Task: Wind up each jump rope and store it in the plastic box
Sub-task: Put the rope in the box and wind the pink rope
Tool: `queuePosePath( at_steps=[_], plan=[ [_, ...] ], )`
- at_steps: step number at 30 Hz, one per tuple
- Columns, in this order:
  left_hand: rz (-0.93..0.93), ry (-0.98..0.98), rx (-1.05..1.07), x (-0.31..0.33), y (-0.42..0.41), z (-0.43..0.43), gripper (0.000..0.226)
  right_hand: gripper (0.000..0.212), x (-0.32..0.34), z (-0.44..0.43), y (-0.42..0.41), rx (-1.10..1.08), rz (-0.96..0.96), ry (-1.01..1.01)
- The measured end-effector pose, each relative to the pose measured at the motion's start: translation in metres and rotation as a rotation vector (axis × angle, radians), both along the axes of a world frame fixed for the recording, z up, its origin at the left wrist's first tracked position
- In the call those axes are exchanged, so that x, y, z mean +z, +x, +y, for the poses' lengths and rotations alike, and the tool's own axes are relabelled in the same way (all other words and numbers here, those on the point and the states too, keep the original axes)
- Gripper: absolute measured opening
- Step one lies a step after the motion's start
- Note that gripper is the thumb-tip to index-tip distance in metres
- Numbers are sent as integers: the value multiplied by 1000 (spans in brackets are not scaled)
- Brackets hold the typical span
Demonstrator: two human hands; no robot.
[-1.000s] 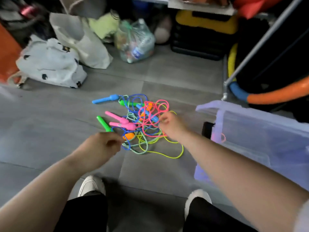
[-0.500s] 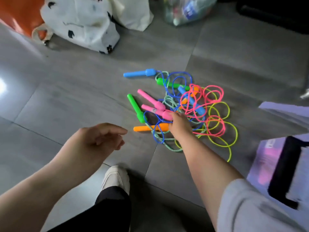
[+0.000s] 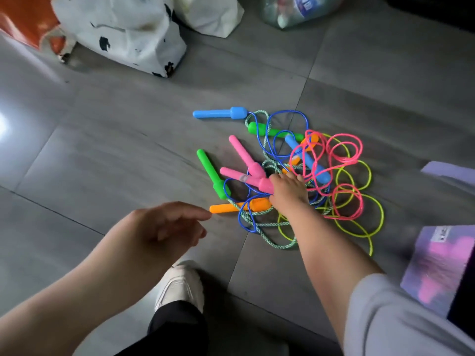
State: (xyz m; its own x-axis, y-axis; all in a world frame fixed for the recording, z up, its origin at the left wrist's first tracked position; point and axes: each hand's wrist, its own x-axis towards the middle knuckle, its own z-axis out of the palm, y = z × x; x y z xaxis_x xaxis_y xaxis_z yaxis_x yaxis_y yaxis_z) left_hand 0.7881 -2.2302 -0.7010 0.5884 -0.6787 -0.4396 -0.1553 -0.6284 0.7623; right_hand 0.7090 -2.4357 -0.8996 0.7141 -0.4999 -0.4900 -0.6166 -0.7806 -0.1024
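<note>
Jump ropes (image 3: 317, 170) with bright plastic handles are heaped in a tangle on the grey tiled floor (image 3: 102, 176), near the translucent purple plastic box (image 3: 437, 265) at the right edge. The right hand (image 3: 288, 191) is laid on the thick ends of two pink handles (image 3: 244, 176), and whether they are gripped cannot be told. The left hand (image 3: 164, 227) is held relaxed and empty nearby.

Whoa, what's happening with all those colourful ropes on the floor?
A person is reaching into a tangled pile of jump ropes on the floor. Their right hand is down in the pile by the pink handles; whether it has a grip on anything is unclear. The left hand hovers open near the orange handle. The plastic box waits at the right.
</note>
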Motion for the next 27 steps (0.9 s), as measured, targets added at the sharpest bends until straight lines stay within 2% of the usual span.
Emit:
queuePosePath(
  at_steps=[2, 5, 8, 11, 15, 18, 22, 23, 25, 27],
  plan=[
    [26, 10, 2, 1, 0, 1, 35, 35, 10, -4, -6, -25, -65, 23],
    [21, 40, -8, 2, 0, -2, 12, 40, 33, -6, -11, -111, -158, 67],
    [-26, -16, -43, 5, -5, -6, 34, 41, 58, -9, -17, -204, -229, 145],
    [-42, -28, -71, 13, -11, -11, 35, 41, 86, -14, -24, -374, -283, 320],
    [-88, -18, -55, 21, -12, -13, 24, 27, 127, -18, -34, -519, -486, 542],
    [-117, -38, 2, 30, -14, -16, 22, 26, 168, -18, -43, -541, -574, 543],
    [-174, -126, 81, 40, -19, -18, 25, 8, 228, -15, -55, -521, -651, 488],
    [-194, -136, 94, 42, -21, -18, 29, 8, 244, -13, -57, -541, -700, 473],
    [-217, -155, 94, 48, -25, -16, 34, 22, 276, -7, -62, -607, -816, 482],
    [-224, -164, 94, 57, -31, -12, 37, 23, 311, 3, -68, -641, -899, 546]
  ],
)
